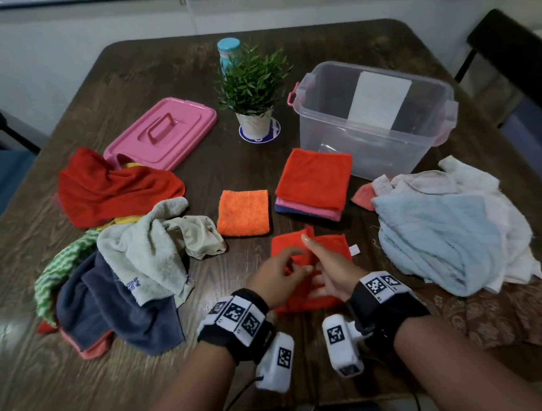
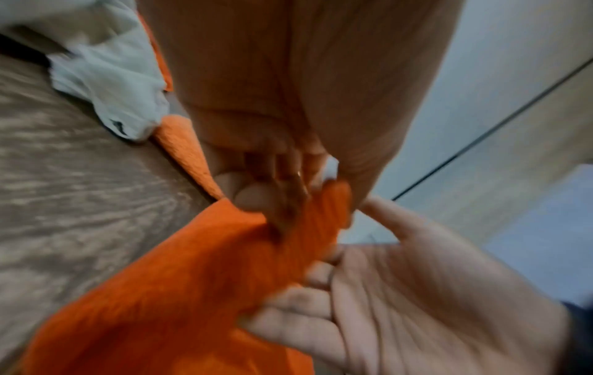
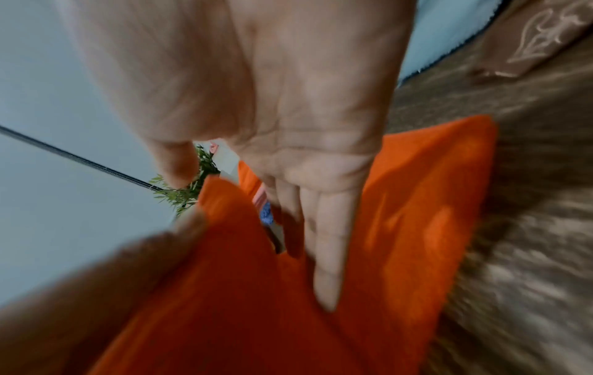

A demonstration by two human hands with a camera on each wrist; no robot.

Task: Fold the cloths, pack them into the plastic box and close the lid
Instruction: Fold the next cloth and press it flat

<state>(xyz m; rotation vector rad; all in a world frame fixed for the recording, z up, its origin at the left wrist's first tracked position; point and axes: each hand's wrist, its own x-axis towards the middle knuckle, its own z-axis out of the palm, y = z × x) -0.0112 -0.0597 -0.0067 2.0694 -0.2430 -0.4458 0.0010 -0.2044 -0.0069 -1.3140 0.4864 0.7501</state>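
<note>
A left hand [image 1: 276,277] pinches a fold of the orange cloth [image 1: 333,246] on the table [image 1: 210,363]; the right hand [image 1: 327,270], fingers straight, lies flat against it.

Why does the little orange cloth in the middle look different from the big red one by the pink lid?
The orange cloth is folded into a neat flat square; the red cloth lies crumpled and not yet folded. The orange cloth looks smaller and lies alone on the table; the red cloth looks bigger, spreads over other cloths and covers a corner of the pink lid. Both are outside the plastic box, and no hand touches either.
</note>
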